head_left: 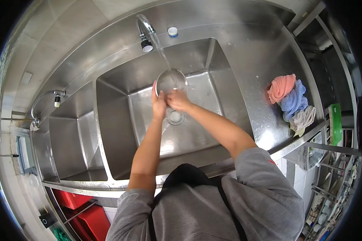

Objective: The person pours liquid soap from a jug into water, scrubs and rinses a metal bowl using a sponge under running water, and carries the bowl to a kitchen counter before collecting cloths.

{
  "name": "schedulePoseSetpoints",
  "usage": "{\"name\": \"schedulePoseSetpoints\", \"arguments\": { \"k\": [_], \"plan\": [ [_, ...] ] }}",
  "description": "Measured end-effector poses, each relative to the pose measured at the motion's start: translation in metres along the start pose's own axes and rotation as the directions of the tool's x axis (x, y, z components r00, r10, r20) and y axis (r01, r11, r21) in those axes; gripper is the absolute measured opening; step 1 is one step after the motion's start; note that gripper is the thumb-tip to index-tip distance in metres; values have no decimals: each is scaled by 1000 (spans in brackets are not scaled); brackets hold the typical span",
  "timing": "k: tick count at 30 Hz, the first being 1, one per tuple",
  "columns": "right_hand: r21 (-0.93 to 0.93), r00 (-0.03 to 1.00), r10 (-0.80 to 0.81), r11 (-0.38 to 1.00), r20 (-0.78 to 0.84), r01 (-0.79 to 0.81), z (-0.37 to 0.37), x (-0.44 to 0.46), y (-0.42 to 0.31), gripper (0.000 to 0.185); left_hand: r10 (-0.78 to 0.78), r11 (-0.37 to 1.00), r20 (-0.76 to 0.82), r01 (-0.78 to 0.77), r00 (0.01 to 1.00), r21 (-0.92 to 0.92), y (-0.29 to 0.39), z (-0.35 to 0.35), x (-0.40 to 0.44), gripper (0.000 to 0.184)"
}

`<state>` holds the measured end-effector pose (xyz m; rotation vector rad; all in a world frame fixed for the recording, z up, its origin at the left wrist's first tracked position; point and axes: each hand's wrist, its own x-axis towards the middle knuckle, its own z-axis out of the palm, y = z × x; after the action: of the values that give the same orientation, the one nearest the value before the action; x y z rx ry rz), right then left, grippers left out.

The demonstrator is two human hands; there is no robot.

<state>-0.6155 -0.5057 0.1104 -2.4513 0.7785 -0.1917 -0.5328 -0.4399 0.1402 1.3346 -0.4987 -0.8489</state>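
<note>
Water runs from the curved faucet (pixel 145 25) into a round metal bowl (pixel 165 80) above the large sink basin (pixel 140 108). My left hand (pixel 159 103) grips the bowl at its left and lower rim, thumb near the edge. At the bowl's lower right is my right hand (pixel 177 99), fingers curled at the rim and inside; its fingertips are blurred, and whether they hold anything is hidden. Below the bowl, the round drain (pixel 175 117) shows in the basin floor.
Crumpled pink (pixel 281 88), blue (pixel 294 100) and pale cloths (pixel 303 119) lie on the right counter. A small white-and-blue cap (pixel 172 31) sits behind the basin. A second basin (pixel 74 140) with its own faucet (pixel 44 96) is at the left.
</note>
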Motion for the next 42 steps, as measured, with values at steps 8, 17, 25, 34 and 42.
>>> {"name": "schedulePoseSetpoints", "arguments": {
  "k": [8, 17, 25, 34, 42],
  "plan": [
    [530, 954, 236, 841, -185, -105, -31, -5, -47, 52, -518, 790, 162, 397, 840, 468, 48, -18, 50, 64],
    [808, 873, 278, -556, 401, -194, -29, 4, -48, 42, -334, 934, 106, 344, 937, -97, 18, -8, -17, 61],
    [-442, 956, -287, 867, -61, 231, -39, -1, -2, 25, -259, 957, 63, 265, 964, -115, 21, -21, -22, 77],
    [-239, 959, -274, 929, 70, 283, -15, -20, 11, 24, -98, 986, 102, 82, 990, 146, -3, -34, -16, 75],
    [-49, 986, -66, 996, 151, 74, 1, 3, 3, 25, -135, 980, 36, 129, 990, 149, 8, -19, -7, 73]
  ]
}}
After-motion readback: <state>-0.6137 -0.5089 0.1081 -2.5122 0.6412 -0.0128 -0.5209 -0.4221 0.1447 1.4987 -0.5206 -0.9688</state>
